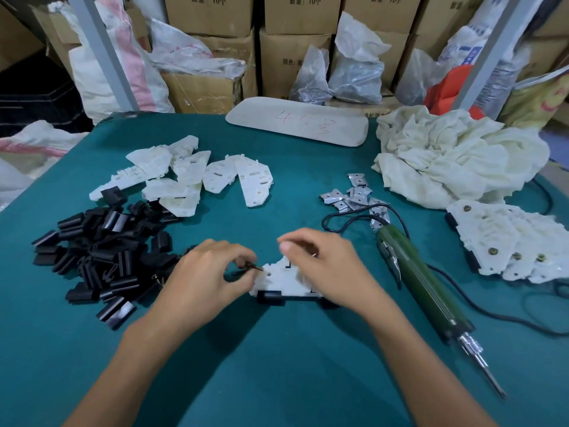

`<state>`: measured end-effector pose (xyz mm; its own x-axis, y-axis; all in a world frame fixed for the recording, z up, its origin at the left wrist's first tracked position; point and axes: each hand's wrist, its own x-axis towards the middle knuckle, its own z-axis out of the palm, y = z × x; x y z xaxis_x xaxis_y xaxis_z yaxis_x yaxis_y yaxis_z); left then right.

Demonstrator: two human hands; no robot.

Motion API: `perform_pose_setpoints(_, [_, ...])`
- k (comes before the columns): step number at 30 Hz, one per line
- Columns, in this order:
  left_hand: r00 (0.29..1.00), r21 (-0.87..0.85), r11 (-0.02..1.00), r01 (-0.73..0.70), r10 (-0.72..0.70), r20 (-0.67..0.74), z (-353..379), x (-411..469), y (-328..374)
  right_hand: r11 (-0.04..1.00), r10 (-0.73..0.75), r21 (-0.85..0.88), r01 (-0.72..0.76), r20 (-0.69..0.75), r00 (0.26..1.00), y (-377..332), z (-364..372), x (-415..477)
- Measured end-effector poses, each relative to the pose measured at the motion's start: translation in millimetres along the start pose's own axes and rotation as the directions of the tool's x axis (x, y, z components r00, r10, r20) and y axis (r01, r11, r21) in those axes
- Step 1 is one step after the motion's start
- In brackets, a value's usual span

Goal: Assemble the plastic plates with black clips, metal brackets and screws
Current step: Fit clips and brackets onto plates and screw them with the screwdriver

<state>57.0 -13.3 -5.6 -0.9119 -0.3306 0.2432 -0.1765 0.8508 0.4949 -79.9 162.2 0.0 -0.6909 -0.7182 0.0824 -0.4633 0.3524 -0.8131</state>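
Hands meet at the plastic plate (281, 283): the left hand (209, 272) pinches a dark screw (254, 267) at the plate's nine o'clock edge, beside a hole. The right hand (320, 269) curls over the plate, its grip unclear. Black clips (269, 297) sit at six o'clock. The step looks like seating screws; next comes reaching for the electric screwdriver (421, 282) at three o'clock.

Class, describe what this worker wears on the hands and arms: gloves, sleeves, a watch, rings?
Nothing shows. The left hand and right hand are ungloved; the left forearm and right forearm are bare to the frame's edge: no sleeve, watch or wristband.
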Motion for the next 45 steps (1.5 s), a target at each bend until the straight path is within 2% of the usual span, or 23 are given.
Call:
perform_pose_setpoints(2, [0.997, -0.031, 0.997, -0.071, 0.070, -0.015, 1.7, 1.0, 14.5, 0.983, -0.009, 0.183, -0.024, 0.176, 0.984, -9.9, 9.7, 1.0])
perform_pose_setpoints(5, [0.997, -0.107, 0.991, -0.078, 0.075, -0.031, 3.5, 3.3, 26.3, 0.933, -0.005, 0.351, -0.086, 0.251, 0.968, -10.3, 2.8, 2.6])
perform_pose_setpoints(8, [0.999, -0.254, 0.967, -0.025, 0.032, 0.025, 8.2, 2.2, 28.5, 0.903, 0.043, 0.396, -0.165, 0.299, 0.953, 0.2, -9.0, -1.1])
perform_pose_setpoints(11, [1.000, -0.328, 0.944, 0.010, -0.007, 0.008, 14.3, 3.7, 25.1, 0.854, 0.145, 0.474, -0.216, 0.184, 0.972, 12.8, -20.7, -5.0])
perform_pose_setpoints(13, [0.996, -0.474, 0.877, 0.073, -0.087, -0.006, 17.5, 7.6, 17.6, 0.822, 0.184, 0.535, -0.197, 0.078, 0.980, 23.2, -32.6, -8.5])
perform_pose_setpoints(15, [0.993, -0.538, 0.836, 0.108, -0.121, 0.012, 19.8, 12.0, 9.8, 0.801, 0.204, 0.578, -0.154, -0.023, 0.979, 33.0, -43.3, -12.7])
perform_pose_setpoints(19, [0.994, -0.374, 0.922, 0.103, -0.082, 0.071, 29.3, 13.8, 1.8, 0.843, 0.203, 0.528, -0.104, -0.134, 0.970, 47.1, -43.3, -18.9])
perform_pose_setpoints(23, [0.989, -0.150, 0.978, 0.147, -0.142, 0.044, 25.8, 23.0, -7.4, 0.851, 0.222, 0.512, -0.117, -0.149, 0.964, 57.4, -36.5, -21.1])
perform_pose_setpoints(26, [0.980, -0.079, 0.990, 0.118, -0.104, 0.167, 23.5, 36.1, -7.2, 0.864, 0.205, 0.488, -0.127, -0.111, 0.972, 61.7, -37.9, -20.9])
perform_pose_setpoints(30, [0.932, -0.040, 0.998, 0.043, -0.026, 0.361, 35.3, 57.4, 1.3, 0.890, 0.178, 0.430, -0.150, -0.026, 0.984, 64.3, -42.6, -26.0])
perform_pose_setpoints(32, [0.918, 0.014, 1.000, 0.016, -0.021, 0.395, 39.1, 68.1, 2.1, 0.894, 0.171, 0.423, -0.148, -0.017, 0.985, 65.1, -41.4, -28.1])
perform_pose_setpoints(35, [0.930, 0.073, 0.997, 0.005, -0.032, 0.365, 41.6, 80.5, -1.2, 0.919, 0.158, 0.371, -0.133, -0.039, 0.987, 65.1, -38.2, -27.1])
perform_pose_setpoints(41, [0.947, 0.099, 0.986, 0.134, -0.157, 0.279, 37.7, 85.0, -17.6, 0.978, 0.092, 0.194, -0.082, -0.041, 0.995, 66.4, -34.1, -27.3])
perform_pose_setpoints(45, [0.953, 0.135, 0.978, 0.156, -0.186, 0.241, 30.9, 78.8, -19.9, 0.990, 0.078, 0.123, -0.070, -0.059, 0.995, 68.5, -31.5, -28.0])
